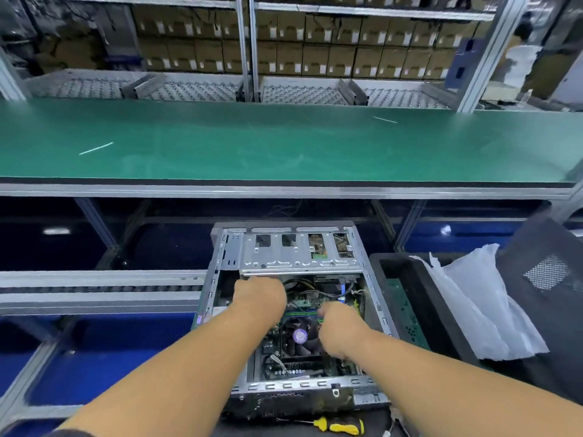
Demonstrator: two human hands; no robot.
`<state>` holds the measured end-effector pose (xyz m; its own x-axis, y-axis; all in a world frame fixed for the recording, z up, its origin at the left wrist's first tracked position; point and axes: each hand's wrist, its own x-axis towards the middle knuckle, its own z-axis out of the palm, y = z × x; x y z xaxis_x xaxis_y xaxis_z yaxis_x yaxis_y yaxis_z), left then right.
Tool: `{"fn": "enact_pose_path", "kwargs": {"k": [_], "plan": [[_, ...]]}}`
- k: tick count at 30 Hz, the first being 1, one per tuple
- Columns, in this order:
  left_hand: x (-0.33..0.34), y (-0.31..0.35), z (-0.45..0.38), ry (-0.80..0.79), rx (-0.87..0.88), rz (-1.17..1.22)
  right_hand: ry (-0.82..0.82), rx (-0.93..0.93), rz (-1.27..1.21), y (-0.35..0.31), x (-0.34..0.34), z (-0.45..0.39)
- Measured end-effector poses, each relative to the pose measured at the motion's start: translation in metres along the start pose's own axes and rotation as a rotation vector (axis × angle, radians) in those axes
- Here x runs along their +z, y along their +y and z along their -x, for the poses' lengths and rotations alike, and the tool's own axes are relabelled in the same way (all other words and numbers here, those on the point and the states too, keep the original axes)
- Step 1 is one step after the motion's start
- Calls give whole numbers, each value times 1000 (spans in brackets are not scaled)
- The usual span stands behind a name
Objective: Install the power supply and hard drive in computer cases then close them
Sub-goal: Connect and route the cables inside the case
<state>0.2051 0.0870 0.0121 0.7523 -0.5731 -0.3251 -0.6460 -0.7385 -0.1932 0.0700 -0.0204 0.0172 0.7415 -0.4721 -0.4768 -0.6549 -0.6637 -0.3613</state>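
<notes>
An open computer case lies flat below the green bench, side panel off. Its silver drive cage spans the far end, and the motherboard with a black CPU fan shows in the middle. Both of my hands reach inside. My left hand is under the near edge of the drive cage, fingers curled downward and hidden. My right hand is over the board just right of the fan, fingers curled down among the cables; what they hold is hidden.
A yellow-and-black screwdriver lies in front of the case. A black tray with a white plastic bag stands to the right, with a black perforated panel beyond. The green bench top is above; roller rails are at the left.
</notes>
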Motion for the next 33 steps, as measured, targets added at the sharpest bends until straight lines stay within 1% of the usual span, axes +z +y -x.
{"fn": "enact_pose_path", "kwargs": {"k": [2,4,6,7,9,11,12,14,15,17,20,21,25,28,29,30,33], "plan": [[8,12,-4,-30,-24,2,7,29,24,-3,0,-2],[13,16,-11,-66,-60,-5,65,41,21,-6,-3,-8],[14,16,-18,-108,-86,15,89,61,72,-8,-4,-13],[14,16,-23,-127,-94,11,106,77,43,-7,-6,-14],[12,17,-31,-201,-77,-43,97,95,38,-3,-5,-18],[12,17,-40,-278,-47,-118,87,76,46,1,-4,-21],[14,18,-44,-297,-34,-149,83,71,45,4,-4,-22],[19,22,-49,-278,10,-167,73,46,52,8,-5,-22],[22,24,-51,-264,25,-141,63,39,47,10,-6,-21],[27,26,-56,-247,12,0,51,48,23,14,-6,-22],[23,23,-66,-271,-24,200,48,39,-5,16,-6,-25],[22,20,-69,-276,-3,208,33,20,5,15,-7,-26],[20,13,-72,-338,77,181,-32,-32,92,3,-11,-33],[20,10,-72,-408,155,100,-51,-42,133,-2,-10,-36],[22,11,-74,-374,154,82,-51,-45,140,-3,-9,-38],[22,11,-74,-360,172,16,-49,-47,141,-3,-9,-39],[23,12,-77,-383,160,-62,-45,-41,98,-3,-8,-44]]}}
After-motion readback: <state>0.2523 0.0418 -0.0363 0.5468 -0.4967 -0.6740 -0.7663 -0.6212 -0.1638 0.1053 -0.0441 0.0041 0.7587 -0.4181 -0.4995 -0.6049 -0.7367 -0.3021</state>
